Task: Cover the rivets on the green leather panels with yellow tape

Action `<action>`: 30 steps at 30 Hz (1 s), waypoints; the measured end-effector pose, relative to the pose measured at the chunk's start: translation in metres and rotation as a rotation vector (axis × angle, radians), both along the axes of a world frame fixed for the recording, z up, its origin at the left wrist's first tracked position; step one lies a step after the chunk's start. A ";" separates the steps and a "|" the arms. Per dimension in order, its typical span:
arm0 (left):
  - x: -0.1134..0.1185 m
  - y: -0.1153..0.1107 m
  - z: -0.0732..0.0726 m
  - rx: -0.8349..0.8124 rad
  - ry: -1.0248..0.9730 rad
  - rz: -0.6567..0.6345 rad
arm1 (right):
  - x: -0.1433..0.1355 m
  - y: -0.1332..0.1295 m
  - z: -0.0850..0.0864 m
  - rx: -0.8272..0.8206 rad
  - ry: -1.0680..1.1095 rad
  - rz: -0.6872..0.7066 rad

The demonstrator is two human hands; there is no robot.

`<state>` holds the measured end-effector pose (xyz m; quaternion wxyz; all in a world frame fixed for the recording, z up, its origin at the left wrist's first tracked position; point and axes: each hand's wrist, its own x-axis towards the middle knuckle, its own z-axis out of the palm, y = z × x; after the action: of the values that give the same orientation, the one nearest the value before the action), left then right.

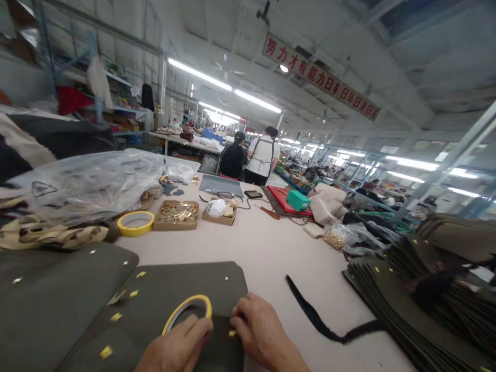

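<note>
My left hand (178, 343) is closed round a roll of yellow tape (207, 306), which stands tilted above a dark olive fabric panel (189, 281). My right hand (263, 328) rests at that panel's right edge, its thumb and fingers curled together. A small bit of yellow tape (232, 334) shows just beside the thumb; whether the fingers grip anything is hidden. Several more yellow tape bits (116, 317) stick along the panel's left part. A tiny light metal piece (227, 278) sits near its top right corner. Another olive panel (73, 279) lies to the left.
A second yellow tape roll (135, 223) lies beside a cardboard tray (176, 227) of metal pieces. A black strip (313, 315) curves across the table (279, 258). Stacked olive panels (387, 294) stand at right, clear plastic wrap (101, 181) at left. Two people (263, 155) are beyond.
</note>
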<state>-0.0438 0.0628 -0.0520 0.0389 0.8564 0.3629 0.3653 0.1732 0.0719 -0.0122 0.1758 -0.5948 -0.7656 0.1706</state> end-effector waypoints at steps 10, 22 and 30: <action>0.011 -0.016 0.030 -0.077 -0.091 0.027 | 0.002 -0.028 0.016 0.093 0.337 0.091; 0.013 -0.024 0.028 -0.209 -0.081 0.017 | -0.016 -0.025 0.016 0.382 0.219 0.411; 0.018 -0.029 0.037 -0.425 -0.065 0.018 | -0.018 -0.026 0.000 0.505 0.210 0.328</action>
<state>-0.0263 0.0341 -0.0149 0.2272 0.8134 0.4379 0.3083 0.1549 0.0454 -0.0120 0.3663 -0.3802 -0.8470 0.0618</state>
